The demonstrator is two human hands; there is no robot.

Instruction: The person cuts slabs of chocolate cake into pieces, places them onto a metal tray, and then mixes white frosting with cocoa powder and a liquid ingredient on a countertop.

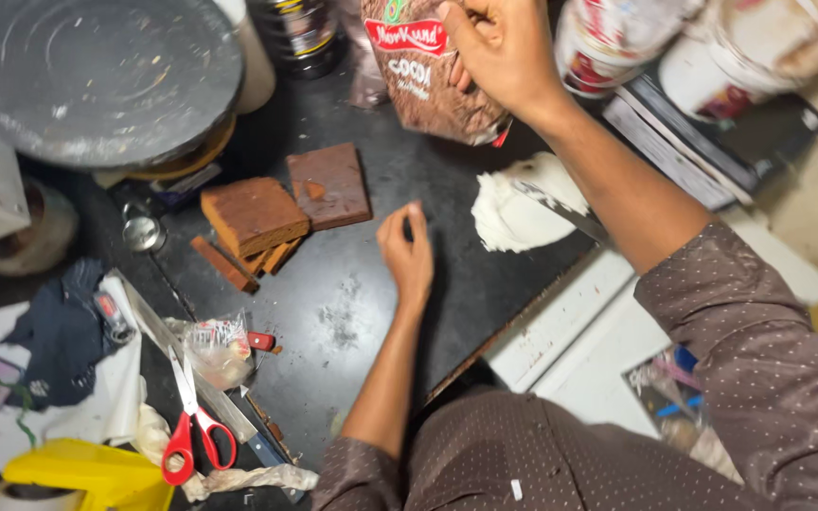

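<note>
cake slabs (281, 213) left of pouch (428, 76) — scissors (191, 416) nearer

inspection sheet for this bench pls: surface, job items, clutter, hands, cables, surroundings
surface: dark worktop, crumbs and smears.
job's things: brown cocoa pouch; brown cake blocks with trimmed strips; white cream mound, knife resting in it.
clutter: red-handled scissors, dark cloth, yellow object, tubs.
grippers: right hand fingers grip the pouch; left hand rests on the worktop, holding nothing.
cables: green cord at left edge.
surroundings: round grey turntable, white ledge.
</note>
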